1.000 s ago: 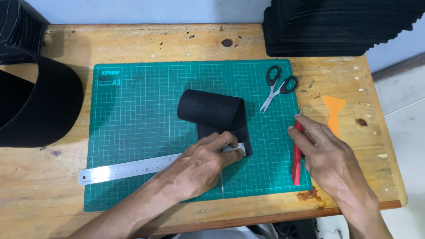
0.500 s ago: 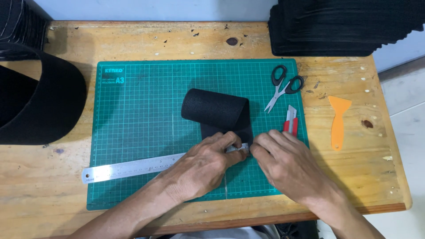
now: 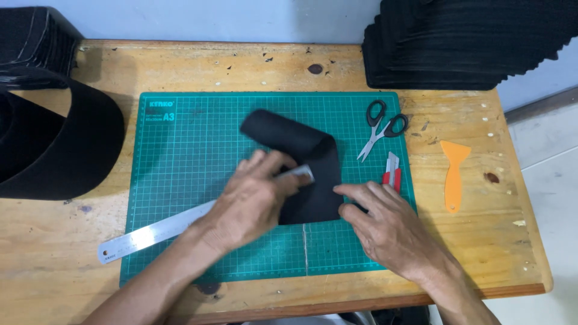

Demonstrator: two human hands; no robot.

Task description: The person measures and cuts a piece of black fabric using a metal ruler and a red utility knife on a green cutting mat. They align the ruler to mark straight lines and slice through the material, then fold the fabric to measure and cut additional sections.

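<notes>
A black felt strip lies on the green cutting mat, its far end curled into a loose roll. A steel ruler runs diagonally from the mat's lower left up onto the strip. My left hand lies over the ruler and holds it down on the strip, fingers curled around its upper end. My right hand rests flat, fingers spread, fingertips on the strip's lower right edge. A red utility knife lies on the mat just beyond my right fingers, and I cannot see that the hand grips it.
Scissors lie at the mat's upper right. An orange scraper rests on the wooden table to the right. A tall stack of black sheets stands at the back right. Large black bands sit at the left.
My right hand came in from the mat's right edge to the strip, and the knife now lies beside it. The ruler's upper end and my left hand shifted up onto the strip.
</notes>
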